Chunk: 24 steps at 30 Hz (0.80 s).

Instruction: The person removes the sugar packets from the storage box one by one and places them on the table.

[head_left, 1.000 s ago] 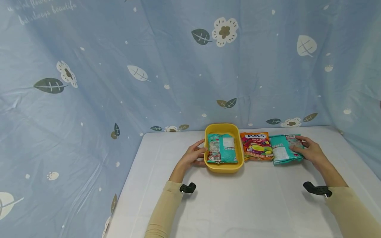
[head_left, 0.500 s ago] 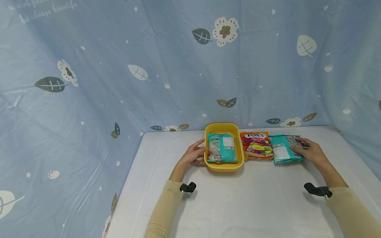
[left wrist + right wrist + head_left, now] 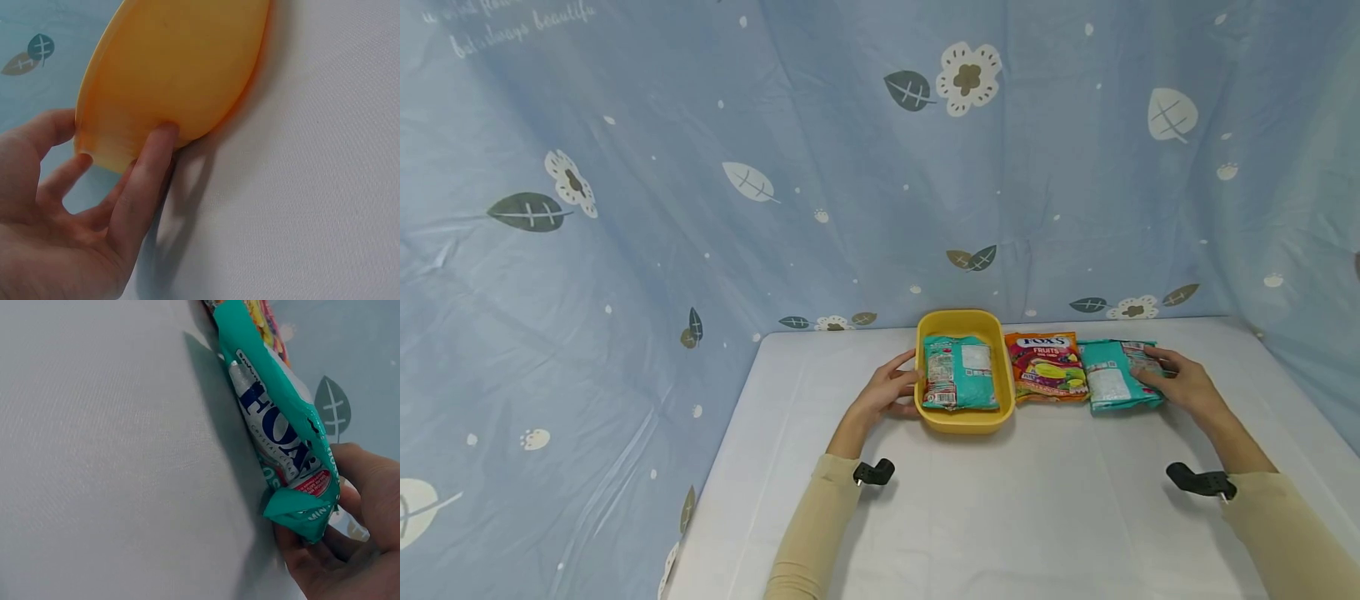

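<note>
Two hands are engaged. Left hand point(image 3: 886, 393) grips the near-left wall of the yellow tub point(image 3: 961, 422): thumb on the rim, fingers point(image 3: 147, 181) curled against the outer side. The tub sits on the white table point(image 3: 1000, 508) with one teal candy bag point(image 3: 959, 374) inside. Right hand point(image 3: 1180, 383) pinches the right end of a second teal candy bag point(image 3: 1112, 377), which lies flat beside the orange Fox's fruits bag point(image 3: 1048, 367).

Risks:
- An end-only pinch lets the bag sag and drag its neighbour.
- The glossy film may slip from the fingers.
- A one-sided hold may tilt the tub.
</note>
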Each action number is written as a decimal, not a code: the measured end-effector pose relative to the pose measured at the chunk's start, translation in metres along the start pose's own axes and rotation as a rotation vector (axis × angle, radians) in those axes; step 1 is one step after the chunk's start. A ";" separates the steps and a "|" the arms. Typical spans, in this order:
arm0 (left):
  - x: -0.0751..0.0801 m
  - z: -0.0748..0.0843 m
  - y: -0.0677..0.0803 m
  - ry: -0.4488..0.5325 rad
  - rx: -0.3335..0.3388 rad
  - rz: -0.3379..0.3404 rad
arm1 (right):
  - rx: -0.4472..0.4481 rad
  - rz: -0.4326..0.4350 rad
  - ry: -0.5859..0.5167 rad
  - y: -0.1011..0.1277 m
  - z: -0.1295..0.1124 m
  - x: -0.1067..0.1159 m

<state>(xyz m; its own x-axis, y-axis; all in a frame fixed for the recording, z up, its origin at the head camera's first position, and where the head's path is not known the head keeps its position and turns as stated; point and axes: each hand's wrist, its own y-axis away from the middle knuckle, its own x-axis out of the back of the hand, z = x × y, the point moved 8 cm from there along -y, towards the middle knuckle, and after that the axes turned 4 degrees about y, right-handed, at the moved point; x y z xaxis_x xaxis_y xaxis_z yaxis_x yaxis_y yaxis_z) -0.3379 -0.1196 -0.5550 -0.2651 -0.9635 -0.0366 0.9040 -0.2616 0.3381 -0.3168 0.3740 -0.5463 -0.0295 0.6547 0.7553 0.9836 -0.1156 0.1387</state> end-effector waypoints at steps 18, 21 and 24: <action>0.000 -0.002 -0.001 0.011 -0.002 -0.013 | 0.108 0.002 0.245 0.002 -0.012 0.000; 0.001 -0.002 -0.002 0.010 0.005 -0.013 | 0.130 0.011 0.297 0.005 -0.020 0.001; 0.001 -0.002 -0.001 0.011 0.006 -0.016 | 0.154 0.032 0.340 0.008 -0.028 0.003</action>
<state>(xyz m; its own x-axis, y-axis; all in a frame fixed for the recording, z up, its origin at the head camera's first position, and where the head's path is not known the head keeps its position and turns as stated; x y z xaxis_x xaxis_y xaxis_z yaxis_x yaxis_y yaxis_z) -0.3387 -0.1200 -0.5574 -0.2759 -0.9598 -0.0520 0.8976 -0.2766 0.3431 -0.3142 0.3542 -0.5250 -0.0302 0.3638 0.9310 0.9995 -0.0015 0.0330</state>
